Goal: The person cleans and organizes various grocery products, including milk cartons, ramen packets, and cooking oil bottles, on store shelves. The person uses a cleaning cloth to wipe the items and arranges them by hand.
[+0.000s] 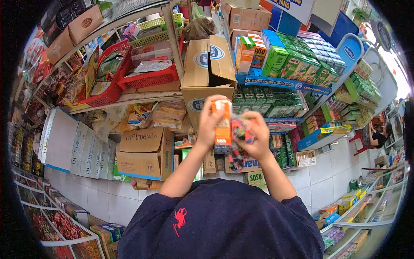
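Note:
My left hand (208,125) is closed around an orange carton (223,123), held upright in front of my chest. Close beside it, my right hand (255,137) grips a crumpled dark cloth with a red and green pattern (239,134), part of which hangs below the fingers. The cloth lies right next to the carton's side. Behind both hands stands an open Dutch Lady cardboard box (202,86); its inside is dark.
Milk cartons (297,64) fill a blue display rack at the right. Red baskets (148,78) sit on a shelf at the left, above a TH true MILK box (141,160). A person in dark clothing (377,137) sits at the far right.

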Tool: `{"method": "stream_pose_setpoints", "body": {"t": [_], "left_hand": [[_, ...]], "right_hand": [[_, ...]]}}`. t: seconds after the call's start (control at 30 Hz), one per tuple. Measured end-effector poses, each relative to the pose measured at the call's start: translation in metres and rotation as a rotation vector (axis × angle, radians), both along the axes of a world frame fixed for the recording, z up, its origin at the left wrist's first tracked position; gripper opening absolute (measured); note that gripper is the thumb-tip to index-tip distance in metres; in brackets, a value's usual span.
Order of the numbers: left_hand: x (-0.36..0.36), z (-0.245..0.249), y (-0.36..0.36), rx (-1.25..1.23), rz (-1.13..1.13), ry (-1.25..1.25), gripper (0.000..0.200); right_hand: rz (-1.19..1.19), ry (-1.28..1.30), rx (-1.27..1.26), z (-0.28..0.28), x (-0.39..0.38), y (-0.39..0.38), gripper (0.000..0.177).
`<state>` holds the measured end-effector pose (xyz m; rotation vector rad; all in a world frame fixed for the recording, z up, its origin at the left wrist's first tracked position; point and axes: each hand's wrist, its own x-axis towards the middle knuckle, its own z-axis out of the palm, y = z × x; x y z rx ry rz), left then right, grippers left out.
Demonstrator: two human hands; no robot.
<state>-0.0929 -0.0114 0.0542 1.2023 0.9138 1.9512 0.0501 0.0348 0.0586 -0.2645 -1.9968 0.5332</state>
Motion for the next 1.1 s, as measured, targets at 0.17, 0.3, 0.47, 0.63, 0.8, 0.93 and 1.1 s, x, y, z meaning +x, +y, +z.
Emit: {"method": "stream_pose_setpoints", "body": {"t": [0.17, 0.3, 0.47, 0.63, 0.8, 0.93, 1.1], "left_hand": [[0.006, 0.004, 0.003, 0.025, 0.010, 0.014, 0.033], [0.000, 0.009, -0.001, -0.126, -0.009, -0.135, 0.033], [0.009, 0.011, 0.002, -0.061, -0.022, -0.170, 0.026], [-0.005, 0.010, 0.005, 0.064, 0.046, -0.387, 0.047], [0.010, 0.002, 0.005, 0.160, 0.095, -0.092, 0.063], [0.019, 0.007, -0.002, 0.145, 0.149, 0.077, 0.073], [0.016, -0.010, 0.005, 0.180, 0.163, -0.030, 0.066]], "right_hand": [[-0.070, -0.092, 0.167, 0.028, -0.004, -0.016, 0.045], [-0.039, -0.159, 0.222, 0.020, 0.000, -0.019, 0.042], [-0.064, -0.154, 0.232, 0.031, 0.000, -0.013, 0.042], [0.175, -0.329, -0.067, -0.014, 0.012, -0.009, 0.029], [0.426, 0.387, -1.382, -0.027, 0.007, -0.016, 0.042], [0.541, 0.378, -1.478, -0.071, 0.001, -0.006, 0.053], [0.348, 0.419, -1.408, -0.030, -0.015, -0.036, 0.046]]}}
